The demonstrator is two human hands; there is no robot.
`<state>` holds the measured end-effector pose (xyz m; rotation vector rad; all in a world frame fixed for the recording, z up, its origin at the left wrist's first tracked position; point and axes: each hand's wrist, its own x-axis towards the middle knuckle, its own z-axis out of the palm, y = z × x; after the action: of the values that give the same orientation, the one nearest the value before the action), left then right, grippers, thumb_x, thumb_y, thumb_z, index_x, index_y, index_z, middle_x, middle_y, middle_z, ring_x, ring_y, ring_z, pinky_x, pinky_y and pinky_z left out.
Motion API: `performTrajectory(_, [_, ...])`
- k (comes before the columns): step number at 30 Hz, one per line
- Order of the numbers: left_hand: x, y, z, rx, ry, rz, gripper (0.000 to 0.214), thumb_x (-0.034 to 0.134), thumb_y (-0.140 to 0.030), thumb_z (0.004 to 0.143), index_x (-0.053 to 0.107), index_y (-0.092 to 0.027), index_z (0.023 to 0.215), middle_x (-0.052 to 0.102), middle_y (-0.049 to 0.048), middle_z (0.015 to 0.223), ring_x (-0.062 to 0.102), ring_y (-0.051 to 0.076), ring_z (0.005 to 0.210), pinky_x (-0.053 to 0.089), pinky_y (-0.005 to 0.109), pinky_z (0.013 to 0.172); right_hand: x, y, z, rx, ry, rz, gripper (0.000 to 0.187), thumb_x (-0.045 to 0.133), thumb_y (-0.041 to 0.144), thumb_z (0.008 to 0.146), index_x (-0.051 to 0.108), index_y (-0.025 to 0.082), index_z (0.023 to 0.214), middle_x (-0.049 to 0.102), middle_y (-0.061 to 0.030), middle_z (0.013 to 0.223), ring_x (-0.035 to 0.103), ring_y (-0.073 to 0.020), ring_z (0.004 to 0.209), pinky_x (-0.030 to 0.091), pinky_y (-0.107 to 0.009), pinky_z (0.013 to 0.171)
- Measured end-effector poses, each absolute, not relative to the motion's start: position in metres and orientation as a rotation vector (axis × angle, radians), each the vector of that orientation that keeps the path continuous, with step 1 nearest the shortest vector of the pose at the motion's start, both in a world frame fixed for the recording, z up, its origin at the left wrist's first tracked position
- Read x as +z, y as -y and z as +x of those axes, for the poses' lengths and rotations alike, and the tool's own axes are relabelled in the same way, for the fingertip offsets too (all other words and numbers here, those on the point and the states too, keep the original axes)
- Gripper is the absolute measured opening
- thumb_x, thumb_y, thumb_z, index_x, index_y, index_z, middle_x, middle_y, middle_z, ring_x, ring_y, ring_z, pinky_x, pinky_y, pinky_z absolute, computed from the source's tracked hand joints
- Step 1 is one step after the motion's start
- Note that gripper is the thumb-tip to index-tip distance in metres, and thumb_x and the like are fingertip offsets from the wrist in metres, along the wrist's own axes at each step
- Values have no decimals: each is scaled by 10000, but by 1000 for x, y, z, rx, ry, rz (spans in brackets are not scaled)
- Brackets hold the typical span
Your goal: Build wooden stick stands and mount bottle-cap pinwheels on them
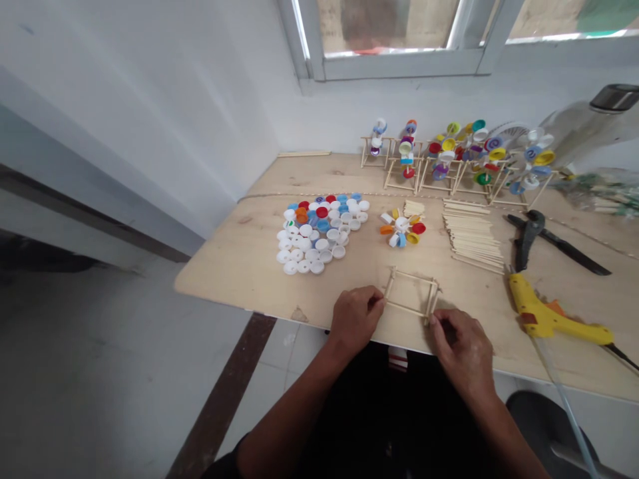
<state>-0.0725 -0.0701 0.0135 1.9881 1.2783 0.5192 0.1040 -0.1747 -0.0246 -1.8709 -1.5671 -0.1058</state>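
Observation:
A small frame of thin wooden sticks [410, 309] stands near the table's front edge between my hands. My left hand [355, 318] pinches its left side with thumb and fingertips. At the near right corner, my right hand [463, 346] closes thumb and fingers on the same frame. Just behind it lies a wheel of coloured bottle caps [401, 226] around a white hub. To the left of that spreads a group of loose bottle caps [305, 248], mostly white, some blue, red and orange. A row of wooden sticks [472, 233] lies to the right.
Several finished stick stands with cap wheels [448, 156] line the wall. A yellow glue gun [549, 316], with its cord and glue stick, and black-handled pliers or cutters [529, 236] lie at the right. A cord [319, 195] crosses the wooden table [224, 266].

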Motion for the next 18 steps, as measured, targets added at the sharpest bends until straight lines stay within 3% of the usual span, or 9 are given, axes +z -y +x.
performTrajectory(18, [15, 70, -72, 514, -1290, 1984, 134, 552, -215, 800, 671, -185, 746, 686, 6, 715, 586, 142, 666, 402, 259, 647, -23, 175, 103, -111, 1578, -1880, 210, 494, 339, 899, 614, 188, 816, 662, -52, 760, 580, -184, 689, 433, -320, 676])
